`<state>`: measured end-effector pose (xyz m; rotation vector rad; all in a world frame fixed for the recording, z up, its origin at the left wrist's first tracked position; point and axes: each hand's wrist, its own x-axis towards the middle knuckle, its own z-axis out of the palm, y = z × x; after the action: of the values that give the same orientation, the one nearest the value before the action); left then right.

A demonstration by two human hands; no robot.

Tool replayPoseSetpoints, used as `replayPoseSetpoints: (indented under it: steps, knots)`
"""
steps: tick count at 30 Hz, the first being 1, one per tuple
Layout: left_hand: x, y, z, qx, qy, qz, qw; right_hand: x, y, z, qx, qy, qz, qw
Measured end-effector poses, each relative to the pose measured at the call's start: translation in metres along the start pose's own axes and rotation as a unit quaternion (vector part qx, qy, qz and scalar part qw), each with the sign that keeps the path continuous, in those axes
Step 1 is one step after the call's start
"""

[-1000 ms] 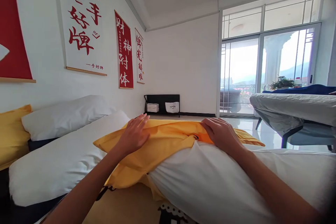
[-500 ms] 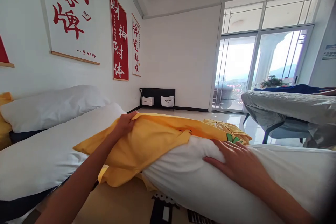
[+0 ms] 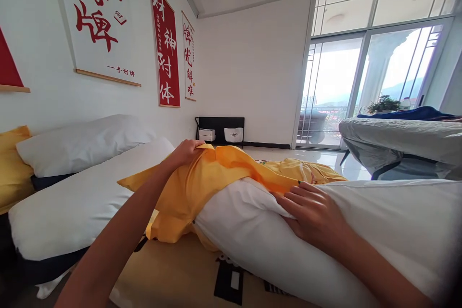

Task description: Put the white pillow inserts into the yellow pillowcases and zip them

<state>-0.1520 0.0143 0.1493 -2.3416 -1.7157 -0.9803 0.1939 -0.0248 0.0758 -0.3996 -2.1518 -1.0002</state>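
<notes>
My left hand (image 3: 187, 153) is closed on the upper edge of a yellow pillowcase (image 3: 176, 197). The case's open end is drawn part way over a white pillow (image 3: 249, 226), and its orange-looking inside shows along the far side. On the pillow's top, beside the case's mouth, my right hand (image 3: 312, 209) has its fingers curled into the white fabric; the fingertips are partly hidden. How far the pillow reaches inside the case is covered by cloth. Under both lies a tan printed surface (image 3: 162, 269) with dark shapes.
More white pillows (image 3: 83, 202) are stacked at the left, with a yellow cushion (image 3: 14, 168) beside them. Bunched yellow striped cloth (image 3: 306, 169) lies beyond my right hand. A covered table (image 3: 404, 134) stands at the right, and a low black rack (image 3: 220, 125) against the far wall.
My left hand has moved right and slightly up with the pillowcase edge. My right hand has gone from lying spread on the pillow to curled fingers gripping it. The view has shifted a little.
</notes>
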Motion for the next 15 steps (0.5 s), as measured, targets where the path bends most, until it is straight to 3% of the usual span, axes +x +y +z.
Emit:
replayPoseSetpoints:
  steps: [9, 12, 15]
  knots:
    - [-0.008, 0.059, 0.029, 0.016, -0.059, 0.131, 0.989, 0.007, 0.008, 0.024, 0.076, -0.13, 0.077, 0.986]
    - [-0.012, 0.043, 0.024, -0.013, -0.061, 0.11, 0.992, -0.005, 0.025, 0.026, 0.087, -0.169, 0.143, 0.971]
    - [-0.019, 0.002, 0.014, 0.047, -0.044, 0.057, 0.996, -0.021, 0.045, 0.03, 0.095, -0.184, 0.198, 0.958]
